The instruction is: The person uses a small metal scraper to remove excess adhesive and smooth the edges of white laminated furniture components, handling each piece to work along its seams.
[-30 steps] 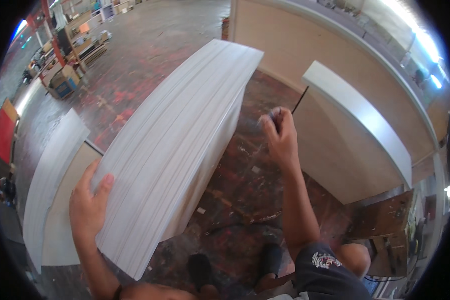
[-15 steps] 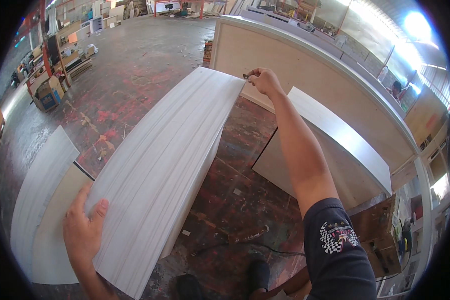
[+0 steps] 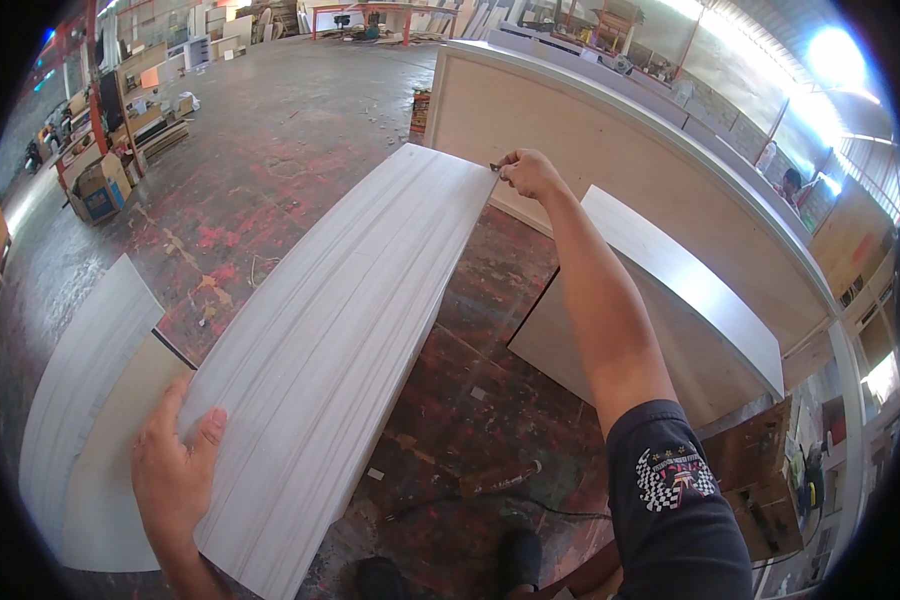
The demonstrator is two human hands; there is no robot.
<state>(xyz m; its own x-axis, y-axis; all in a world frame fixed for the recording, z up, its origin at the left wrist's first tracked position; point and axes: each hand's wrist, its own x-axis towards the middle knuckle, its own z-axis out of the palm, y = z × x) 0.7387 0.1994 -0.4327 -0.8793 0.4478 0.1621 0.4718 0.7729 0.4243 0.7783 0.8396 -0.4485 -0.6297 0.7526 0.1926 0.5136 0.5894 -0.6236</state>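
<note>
Right hand (image 3: 530,174) pinches something small, too tiny to tell, at the far corner of the long white panel (image 3: 340,340); left hand (image 3: 173,470) lies flat, fingers spread, on its near end, above the stained floor (image 3: 270,190).

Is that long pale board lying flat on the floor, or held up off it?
Held up. The long pale board spans above the floor, left hand flat on its near end, right hand pinching its far corner.

Small tool (image 3: 496,167) in right hand (image 3: 530,174) too tiny to ID
</note>
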